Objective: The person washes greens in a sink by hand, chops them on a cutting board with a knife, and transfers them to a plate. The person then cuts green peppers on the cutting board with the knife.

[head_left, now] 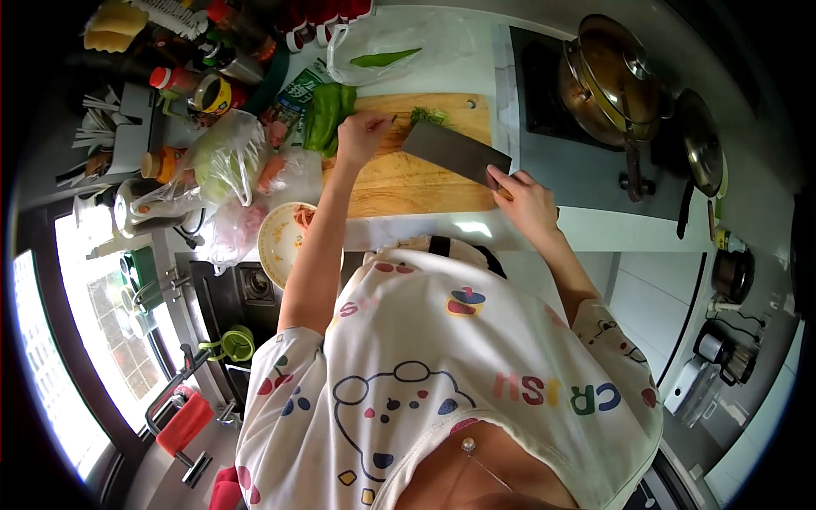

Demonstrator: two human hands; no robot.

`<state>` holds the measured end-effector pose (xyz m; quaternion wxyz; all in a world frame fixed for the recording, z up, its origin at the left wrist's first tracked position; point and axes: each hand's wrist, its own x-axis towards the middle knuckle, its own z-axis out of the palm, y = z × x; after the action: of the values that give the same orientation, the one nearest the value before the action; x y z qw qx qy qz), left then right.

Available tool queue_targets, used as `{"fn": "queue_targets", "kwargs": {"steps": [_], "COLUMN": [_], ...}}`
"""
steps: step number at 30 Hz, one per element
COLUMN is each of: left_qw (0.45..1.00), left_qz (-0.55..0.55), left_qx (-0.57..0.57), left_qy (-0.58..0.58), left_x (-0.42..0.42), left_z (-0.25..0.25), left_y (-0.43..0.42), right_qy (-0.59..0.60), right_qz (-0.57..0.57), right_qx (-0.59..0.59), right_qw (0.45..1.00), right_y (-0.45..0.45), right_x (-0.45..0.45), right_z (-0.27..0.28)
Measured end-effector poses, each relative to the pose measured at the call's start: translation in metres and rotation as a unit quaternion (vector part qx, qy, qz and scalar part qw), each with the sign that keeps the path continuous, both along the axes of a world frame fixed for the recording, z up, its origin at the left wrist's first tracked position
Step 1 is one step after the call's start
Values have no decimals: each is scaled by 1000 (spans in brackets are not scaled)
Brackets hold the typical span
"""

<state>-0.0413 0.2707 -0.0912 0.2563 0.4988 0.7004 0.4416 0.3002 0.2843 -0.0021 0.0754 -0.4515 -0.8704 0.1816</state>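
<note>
My right hand (525,202) grips the handle of a cleaver (455,153), whose broad blade points left over the wooden cutting board (382,187). My left hand (364,136) is closed in a pinch above the board's left part. A small dark bit shows by its fingertips, too small to name. Beyond the blade's tip lies a little pile of chopped green pieces (429,115) on the board. Green peppers (325,117) lie just left of my left hand. One long green chili (385,59) rests on a clear plastic bag (348,66) behind the board.
A lidded pot (595,93) stands on the stove (544,153) at the right. Left are plastic bags of produce (228,157), several bottles and jars (219,93), and a utensil holder (136,123). A patterned bowl (276,242) sits by the sink (255,285), near my left forearm.
</note>
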Motion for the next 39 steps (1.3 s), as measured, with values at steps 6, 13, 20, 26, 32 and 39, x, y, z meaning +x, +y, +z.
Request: {"fn": "queue_targets", "kwargs": {"steps": [6, 13, 20, 26, 32, 39], "left_qw": [990, 987, 996, 993, 995, 995], "left_qz": [-71, -82, 6, 73, 76, 64], "left_qx": [30, -6, 91, 75, 70, 76], "left_qy": [122, 140, 23, 47, 4, 3], "left_x": [25, 46, 45, 53, 59, 77], "left_z": [-1, -9, -20, -3, -12, -21], "left_y": [14, 11, -2, -12, -11, 10], "right_qy": [138, 156, 119, 203, 314, 388], "right_qz": [-105, -143, -101, -90, -231, -286], "right_qx": [-90, -106, -50, -154, -306, -432], "right_qw": [981, 972, 986, 963, 869, 762], "right_y": [-8, 8, 11, -3, 4, -1], "right_x": [2, -8, -26, -37, -10, 1], "right_z": [-10, -18, -32, -30, -62, -84]}}
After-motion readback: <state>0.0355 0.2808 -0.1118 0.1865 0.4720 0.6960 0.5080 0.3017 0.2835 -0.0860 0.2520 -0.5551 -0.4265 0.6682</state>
